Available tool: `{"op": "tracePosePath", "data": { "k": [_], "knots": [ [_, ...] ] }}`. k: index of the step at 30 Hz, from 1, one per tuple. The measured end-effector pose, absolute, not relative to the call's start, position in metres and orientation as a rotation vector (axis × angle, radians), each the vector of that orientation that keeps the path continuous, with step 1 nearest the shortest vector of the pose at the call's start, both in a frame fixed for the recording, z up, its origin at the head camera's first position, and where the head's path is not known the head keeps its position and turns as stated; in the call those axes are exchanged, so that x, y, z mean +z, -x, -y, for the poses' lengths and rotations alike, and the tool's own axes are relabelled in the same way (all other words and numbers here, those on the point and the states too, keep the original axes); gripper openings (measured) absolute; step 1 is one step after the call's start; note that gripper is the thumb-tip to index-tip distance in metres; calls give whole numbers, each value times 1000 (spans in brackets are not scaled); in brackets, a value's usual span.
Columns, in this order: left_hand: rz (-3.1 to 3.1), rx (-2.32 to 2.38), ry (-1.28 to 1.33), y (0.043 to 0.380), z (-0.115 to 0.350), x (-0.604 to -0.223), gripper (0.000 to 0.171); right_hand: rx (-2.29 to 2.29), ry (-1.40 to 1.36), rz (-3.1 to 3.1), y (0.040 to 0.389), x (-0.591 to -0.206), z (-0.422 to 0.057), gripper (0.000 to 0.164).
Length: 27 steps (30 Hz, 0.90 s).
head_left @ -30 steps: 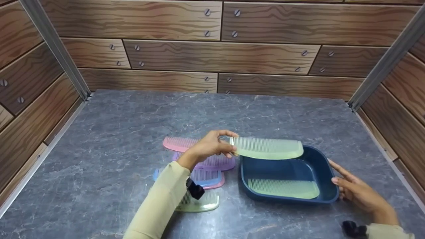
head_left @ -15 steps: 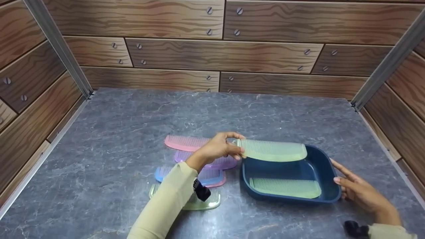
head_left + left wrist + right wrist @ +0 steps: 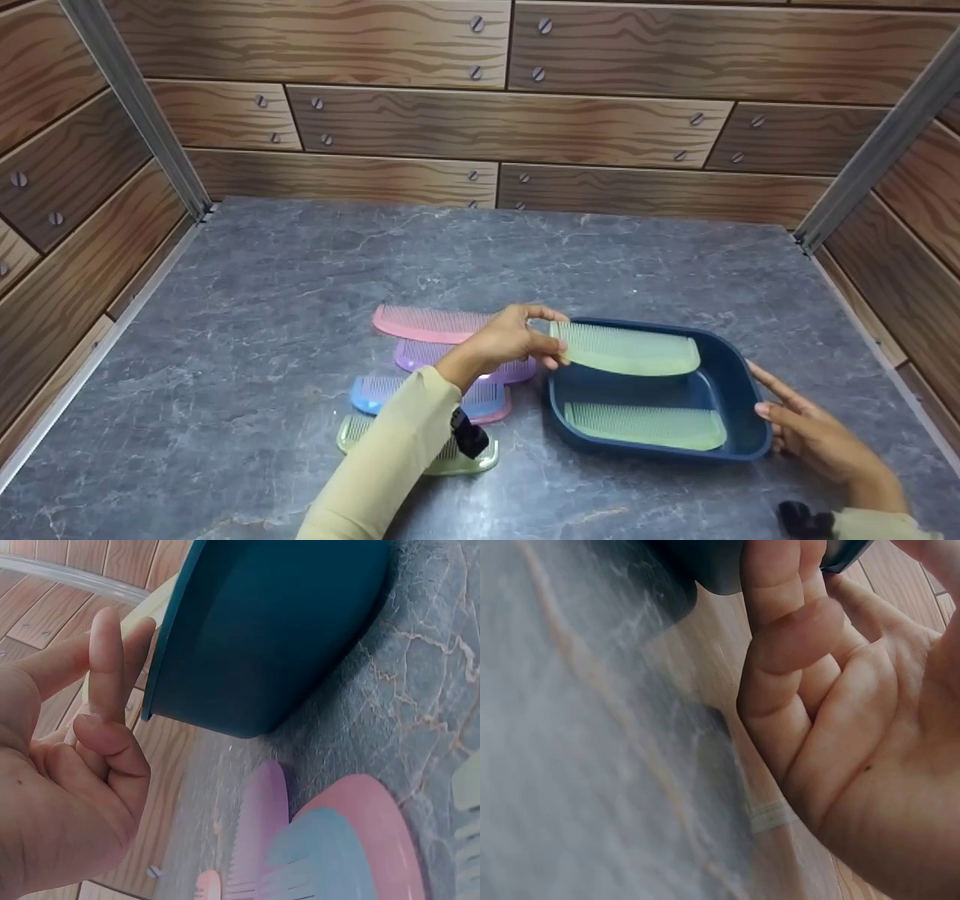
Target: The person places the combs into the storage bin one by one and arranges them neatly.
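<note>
My left hand [image 3: 506, 339] pinches a pale green comb [image 3: 630, 351] by its left end, between thumb and fingers, over the far part of a dark blue plastic tub [image 3: 559, 420]. Inside the tub, along its near side, lies another light green comb [image 3: 645, 426]. At the tub's right side, my right hand [image 3: 814, 435] grips the rim with the thumb on top and fingers against the outer wall. The left wrist view shows the tub's outer wall [image 3: 277, 637] beside the left hand's fingers. In the right wrist view the right hand's fingers [image 3: 776, 652] are bent under the tub's edge.
Left of the tub, several combs lie in a column, partly under the left forearm: pink [image 3: 424, 324], purple [image 3: 416, 356], blue over pink [image 3: 371, 394], and green [image 3: 465, 461] nearest. Wood-patterned walls [image 3: 450, 124] enclose the grey marbled table [image 3: 300, 262].
My left hand has moved right and slightly nearer, bringing the held comb from above the far rim down over the tub's inside. The right hand keeps its grip on the tub.
</note>
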<state>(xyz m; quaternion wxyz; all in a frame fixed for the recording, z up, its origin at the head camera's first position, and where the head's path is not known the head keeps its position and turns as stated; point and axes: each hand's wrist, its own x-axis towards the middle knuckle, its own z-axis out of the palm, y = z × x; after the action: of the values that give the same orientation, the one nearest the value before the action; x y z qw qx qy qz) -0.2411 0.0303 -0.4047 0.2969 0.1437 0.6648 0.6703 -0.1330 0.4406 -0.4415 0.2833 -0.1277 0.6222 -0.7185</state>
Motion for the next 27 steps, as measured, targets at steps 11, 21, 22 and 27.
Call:
{"op": "tracePosePath", "data": {
  "k": [11,21,22,27],
  "knots": [
    [-1697,1814,-335,239,-40,-407,38,-1913,310,-1700,133,-444,-441,60],
    [-1695,1776,-308,237,-49,-403,34,-1912,311,-1693,134,-445,-441,60],
    [-1700,1772,-309,237,-50,-402,34,-1910,304,-1697,134,-444,-442,59],
    [-1712,1760,-345,238,-55,-399,33,-1908,275,-1685,134,-443,-443,58]
  ]
}}
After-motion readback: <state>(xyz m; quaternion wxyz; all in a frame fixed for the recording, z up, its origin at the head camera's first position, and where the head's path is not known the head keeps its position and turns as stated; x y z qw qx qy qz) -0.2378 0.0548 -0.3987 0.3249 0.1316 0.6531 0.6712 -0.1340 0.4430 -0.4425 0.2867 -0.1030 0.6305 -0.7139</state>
